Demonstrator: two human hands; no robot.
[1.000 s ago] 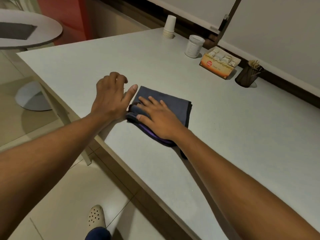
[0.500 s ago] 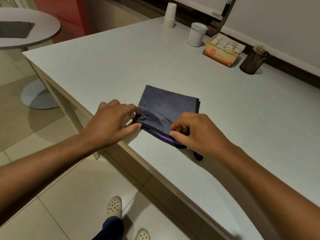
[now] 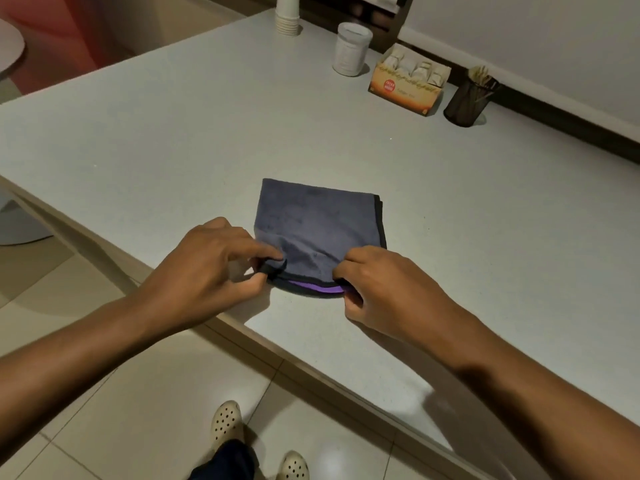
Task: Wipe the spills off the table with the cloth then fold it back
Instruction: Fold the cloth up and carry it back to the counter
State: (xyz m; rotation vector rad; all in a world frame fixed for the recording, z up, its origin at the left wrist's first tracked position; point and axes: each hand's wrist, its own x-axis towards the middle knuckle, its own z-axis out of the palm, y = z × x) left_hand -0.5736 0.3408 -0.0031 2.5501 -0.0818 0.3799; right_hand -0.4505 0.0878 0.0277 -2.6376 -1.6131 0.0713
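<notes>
Table [image 3: 173, 133]: broad bare room is being left around its middle.
Cloth [image 3: 318, 223]: folded, is being kept flat near the front edge.
Carton [image 3: 408, 86]: sachets are being held, far edge.
Mesh cup [image 3: 467, 98]: sticks are being held, beside the carton.
Left hand [image 3: 207, 268]: the cloth's near-left corner is being pinched.
Right hand [image 3: 391, 289]: the near-right corner is being pinched.

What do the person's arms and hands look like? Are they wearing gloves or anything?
No gloves. The left hand and right hand are both bare, and so are both forearms all the way to the picture's edge: no sleeves show. I can see no watch, ring or bracelet on either one. Lower down, the person wears cream perforated clog shoes and dark blue trousers.
</notes>
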